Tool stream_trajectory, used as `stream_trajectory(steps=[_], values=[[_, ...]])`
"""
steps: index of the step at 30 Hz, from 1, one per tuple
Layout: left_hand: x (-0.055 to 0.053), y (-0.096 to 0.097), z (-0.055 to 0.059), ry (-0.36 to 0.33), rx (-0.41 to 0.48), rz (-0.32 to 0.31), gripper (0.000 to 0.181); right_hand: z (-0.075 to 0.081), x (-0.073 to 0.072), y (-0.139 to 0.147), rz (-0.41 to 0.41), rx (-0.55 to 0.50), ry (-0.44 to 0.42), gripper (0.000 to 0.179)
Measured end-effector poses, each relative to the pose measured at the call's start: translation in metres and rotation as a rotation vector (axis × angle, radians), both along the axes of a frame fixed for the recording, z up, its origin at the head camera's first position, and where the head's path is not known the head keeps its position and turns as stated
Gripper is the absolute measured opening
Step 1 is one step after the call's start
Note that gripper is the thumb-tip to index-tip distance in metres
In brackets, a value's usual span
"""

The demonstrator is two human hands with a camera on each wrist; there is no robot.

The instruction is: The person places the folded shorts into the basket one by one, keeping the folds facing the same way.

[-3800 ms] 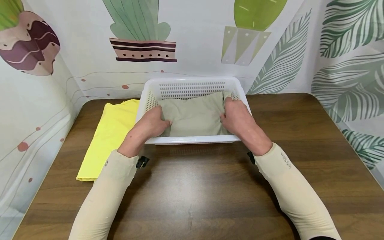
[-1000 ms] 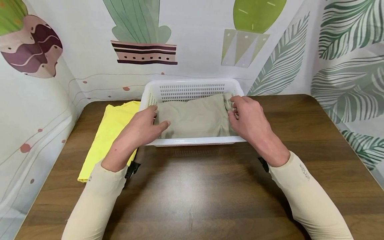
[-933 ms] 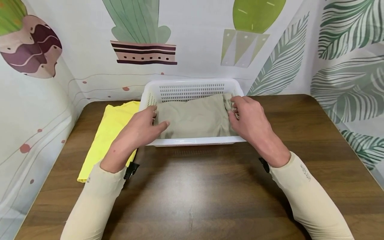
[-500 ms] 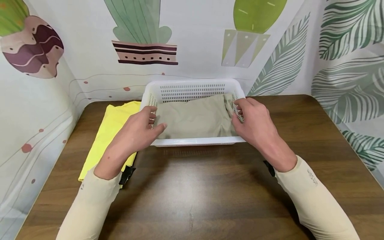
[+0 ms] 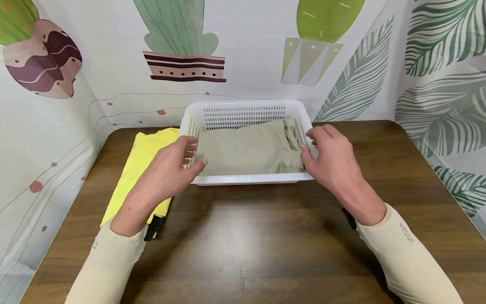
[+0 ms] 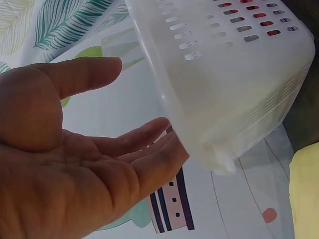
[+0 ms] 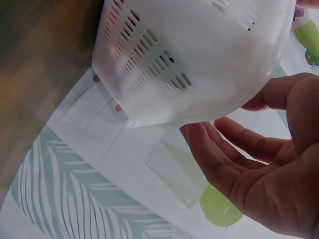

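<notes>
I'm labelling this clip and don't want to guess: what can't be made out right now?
Head view: whatever lies beneath the folded gray-green cloth in the white basket; the cloth covers it.
Left wrist view: what the red material is; the basket wall hides all but bits through its slots.
Head view: part of the yellow cloth, behind the left hand.
Head view: marks on the right sleeve, too small and blurred to read.

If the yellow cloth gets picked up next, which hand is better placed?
Likely the left hand: it grips nothing and overlaps the yellow cloth in the head view, while the right hand is at the opposite end of the basket.
</notes>
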State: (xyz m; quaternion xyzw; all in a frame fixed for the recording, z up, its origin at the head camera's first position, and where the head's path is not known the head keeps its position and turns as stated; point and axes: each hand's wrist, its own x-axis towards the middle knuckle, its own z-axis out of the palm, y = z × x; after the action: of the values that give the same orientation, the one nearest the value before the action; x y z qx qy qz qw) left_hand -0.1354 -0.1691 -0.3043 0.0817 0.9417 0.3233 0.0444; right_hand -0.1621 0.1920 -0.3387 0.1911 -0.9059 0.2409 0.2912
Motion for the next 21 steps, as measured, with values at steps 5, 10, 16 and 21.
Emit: stream_trajectory(steps=[5, 10, 16, 21], values=[[0.006, -0.003, 0.001, 0.060, 0.009, 0.003, 0.059, -0.001, 0.004, 0.004, -0.022, 0.017, -0.004, 0.022], [0.013, -0.006, 0.002, 0.106, 0.016, 0.005, 0.055, 0.000, 0.008, 0.008, -0.054, 0.017, -0.017, 0.023], [0.021, -0.010, 0.001, 0.163, 0.024, -0.003, 0.050, 0.000, 0.014, 0.014, -0.080, 0.015, -0.049, 0.022], [0.029, -0.015, 0.000, 0.204, 0.028, -0.001, 0.046, -0.001, 0.017, 0.019, -0.081, 0.009, -0.070, 0.025]])
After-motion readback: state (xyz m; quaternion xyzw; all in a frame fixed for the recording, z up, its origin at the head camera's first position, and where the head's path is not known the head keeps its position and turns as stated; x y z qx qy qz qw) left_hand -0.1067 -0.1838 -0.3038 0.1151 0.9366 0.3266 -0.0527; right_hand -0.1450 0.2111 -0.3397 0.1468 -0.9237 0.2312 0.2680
